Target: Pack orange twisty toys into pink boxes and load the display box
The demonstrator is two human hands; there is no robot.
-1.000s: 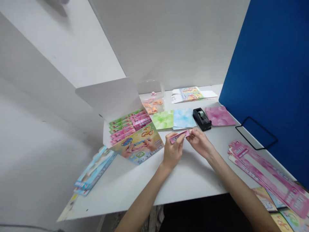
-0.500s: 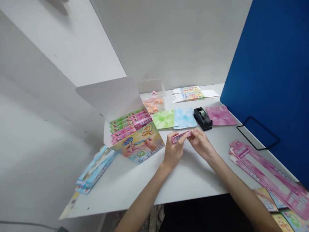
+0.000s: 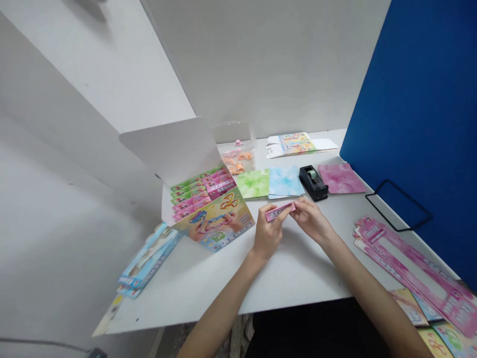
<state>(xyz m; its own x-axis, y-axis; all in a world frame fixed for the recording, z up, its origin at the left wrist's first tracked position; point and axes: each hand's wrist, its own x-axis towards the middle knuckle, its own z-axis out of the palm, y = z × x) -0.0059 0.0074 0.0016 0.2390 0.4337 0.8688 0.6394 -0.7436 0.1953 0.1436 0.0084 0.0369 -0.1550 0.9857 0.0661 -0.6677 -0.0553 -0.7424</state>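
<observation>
Over the front middle of the table, both hands are closed on a small pink printed box point(image 3: 279, 211). My left hand point(image 3: 267, 236) wraps its left part, while the fingers of my right hand point(image 3: 310, 219) pinch the right end. My fingers cover much of the box, and its underside is hidden. To the left stands a display box point(image 3: 216, 223) with its white lid raised. Rows of pink and green small boxes point(image 3: 192, 201) fill it. Just beyond my right hand is a black tape dispenser point(image 3: 313, 183).
Green point(image 3: 253, 184), blue point(image 3: 286, 182) and pink cards point(image 3: 341, 178) lie behind my hands. A clear tray point(image 3: 238, 156) holds orange pieces. Flat printed cartons point(image 3: 298, 144) lie at the back, pink sleeves point(image 3: 413, 268) at right, blue packs point(image 3: 149, 261) at left. A blue partition point(image 3: 417, 124) borders the right side.
Almost nothing differs. Both hands keep their hold on the small pink box, which looks slightly turned, and the view has shifted a little.
</observation>
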